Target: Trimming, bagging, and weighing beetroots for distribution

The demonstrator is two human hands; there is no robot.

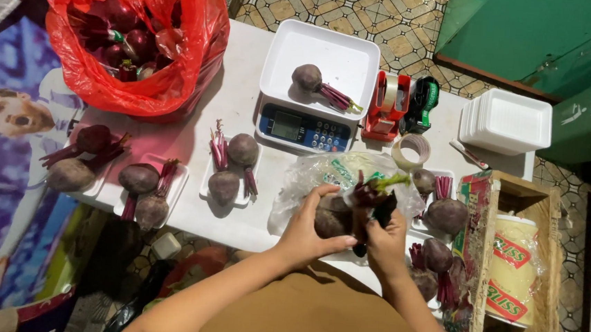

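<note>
Seen from above, a person's two bare hands meet at the near edge of a white surface (246,79). The left hand (308,233) cups a round, dull brown-purple beetroot (333,216), its grip clenched around the rough root. The right hand (386,243) grasps the same beetroot's dark red stalks (371,192), which end in a small green tip, just right of the root. Behind the hands lies a crinkled clear plastic bag (323,171). At the far side, in the middle, a white digital scale (305,125) carries a smooth rectangular tray with one stalked beetroot (308,77) on it. At far left a glossy red plastic bag (138,30) bulges with more beetroots. Along the near left, shallow white foam trays (208,181) each hold two lumpy beetroots with trimmed magenta stems. To the right of the scale stand a red tape dispenser (386,103) and a loose ring of clear tape (411,151), and farther right a stack of empty white foam trays (503,121). At the right edge a rough wooden box (544,273) holds a roll of plastic wrap. A patterned tile floor (348,10) shows beyond.
</note>
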